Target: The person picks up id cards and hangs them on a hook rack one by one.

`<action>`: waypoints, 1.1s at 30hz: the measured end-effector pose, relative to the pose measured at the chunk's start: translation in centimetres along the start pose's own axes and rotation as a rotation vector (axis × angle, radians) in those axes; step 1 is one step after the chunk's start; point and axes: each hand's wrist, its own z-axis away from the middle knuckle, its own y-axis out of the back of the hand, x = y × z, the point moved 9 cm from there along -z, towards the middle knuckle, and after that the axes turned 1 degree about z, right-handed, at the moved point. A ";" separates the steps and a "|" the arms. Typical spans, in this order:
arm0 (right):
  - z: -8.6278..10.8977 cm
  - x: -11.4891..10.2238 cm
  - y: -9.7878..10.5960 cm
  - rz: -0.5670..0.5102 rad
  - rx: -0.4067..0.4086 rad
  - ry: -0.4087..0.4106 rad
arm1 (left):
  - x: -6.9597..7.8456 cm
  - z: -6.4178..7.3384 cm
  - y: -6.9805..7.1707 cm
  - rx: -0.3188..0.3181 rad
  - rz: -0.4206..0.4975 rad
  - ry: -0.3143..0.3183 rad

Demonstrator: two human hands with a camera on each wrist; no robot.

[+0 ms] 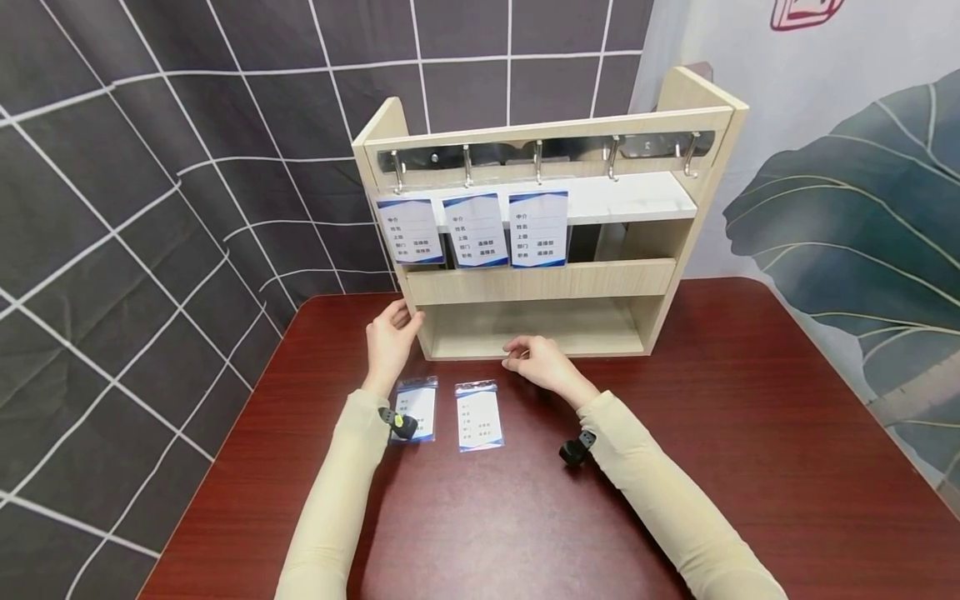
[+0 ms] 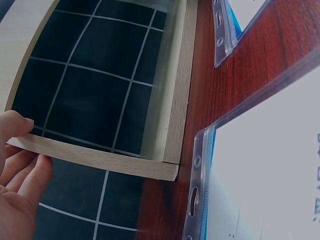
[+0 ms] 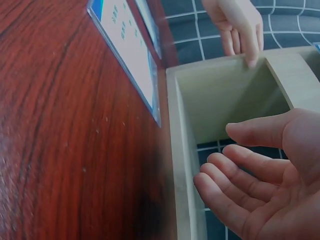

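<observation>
Head view: a pale wood-grain shelf unit point(image 1: 551, 283) stands upright at the back of a glossy reddish-brown table point(image 1: 750, 433), its long axis running left to right and its open front facing the person. It's boxy, with flat laminate boards, a white shelf board and a shiny metal rail of hooks point(image 1: 540, 158) across the top. Three badge cards point(image 1: 472, 229) in clear sleeves hang from the hooks, white with blue edges. The left hand point(image 1: 390, 337) rests against the unit's lower left corner, fingers wrapped lightly on the side panel's edge. The right hand point(image 1: 536, 360) sits at the front lip of the bottom shelf, fingers loosely curled, holding nothing. Two more sleeved cards lie flat on the table just in front, the left card point(image 1: 416, 408) partly under the left wrist, the right card point(image 1: 478, 415) beside it, both with long axis pointing away from the person.

Left wrist view: thumb and fingers point(image 2: 22, 165) pinch the thin board edge; soft clear sleeves with punched slots lie close by.

Right wrist view: the right hand is relaxed, palm open, fingers point(image 3: 235, 185) slightly bent and gently spread next to the shelf's smooth inner wall, gripping nothing.
</observation>
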 end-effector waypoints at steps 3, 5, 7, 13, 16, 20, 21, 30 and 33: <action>0.0 -0.1 -0.5 0.001 -0.004 0.001 | 0.0 0.0 0.1 0.002 0.003 -0.002; -0.1 -0.3 -0.7 0.002 -0.007 0.005 | 0.1 0.0 0.1 0.006 0.003 -0.004; -0.2 -0.4 -1.0 0.003 -0.012 0.009 | 0.1 0.0 0.2 0.008 0.000 -0.003; -0.3 -0.9 -1.7 0.008 -0.027 0.010 | 0.3 -0.1 0.2 0.008 0.003 -0.002; -0.3 -1.0 -2.0 0.005 -0.036 0.010 | 0.3 -0.1 0.2 0.010 0.006 -0.003; -0.4 -1.3 -2.5 0.004 -0.052 0.033 | 0.3 0.0 0.1 0.008 0.006 0.000; -0.4 -1.4 -2.6 0.004 -0.056 0.040 | 0.3 0.0 0.1 0.006 0.006 -0.001; -0.6 -1.3 -3.8 0.084 -0.093 0.044 | 0.3 0.1 0.1 0.005 0.005 -0.011; -0.6 -1.3 -4.0 0.103 -0.106 0.047 | 0.3 0.1 0.0 0.006 0.005 -0.011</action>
